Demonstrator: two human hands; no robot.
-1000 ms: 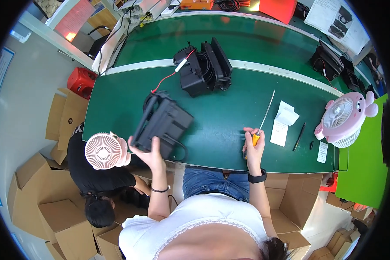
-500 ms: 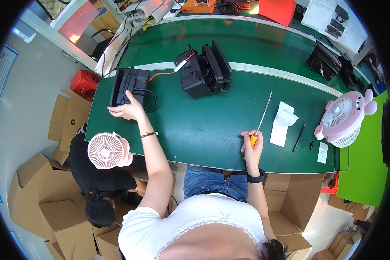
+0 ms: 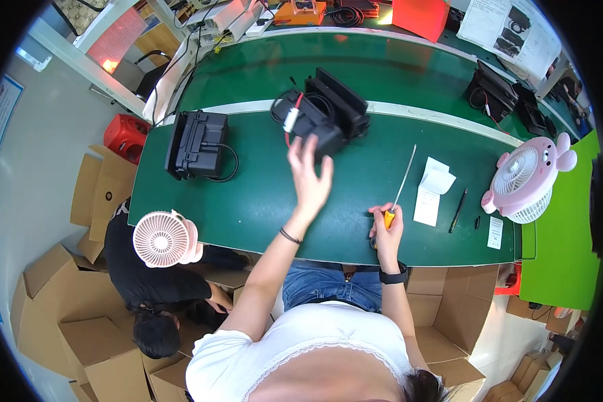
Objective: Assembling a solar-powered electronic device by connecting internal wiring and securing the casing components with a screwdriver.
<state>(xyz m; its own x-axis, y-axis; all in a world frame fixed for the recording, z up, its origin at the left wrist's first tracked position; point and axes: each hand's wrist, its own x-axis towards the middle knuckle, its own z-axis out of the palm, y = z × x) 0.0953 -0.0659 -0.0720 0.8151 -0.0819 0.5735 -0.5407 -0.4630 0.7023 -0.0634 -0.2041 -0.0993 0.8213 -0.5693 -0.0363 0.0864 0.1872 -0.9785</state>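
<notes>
Your left hand (image 3: 309, 175) is stretched out with the fingers spread wide and empty, just short of the black device (image 3: 323, 115) that stands at the pale strip running across the green bench (image 3: 261, 201). Take that device by its solid front body, not by the red lead or the white tag hanging off its near-left corner, and get your fingers under the heavy end before you draw it toward you. It looks like hard, matte moulded plastic, boxy, with ribbed plates standing upright at the back. Your right hand (image 3: 386, 230), near and to the right of the device, is closed around the orange handle of a screwdriver (image 3: 396, 193), its thin steel shaft pointing away from you; keep that tip clear of the wiring.
</notes>
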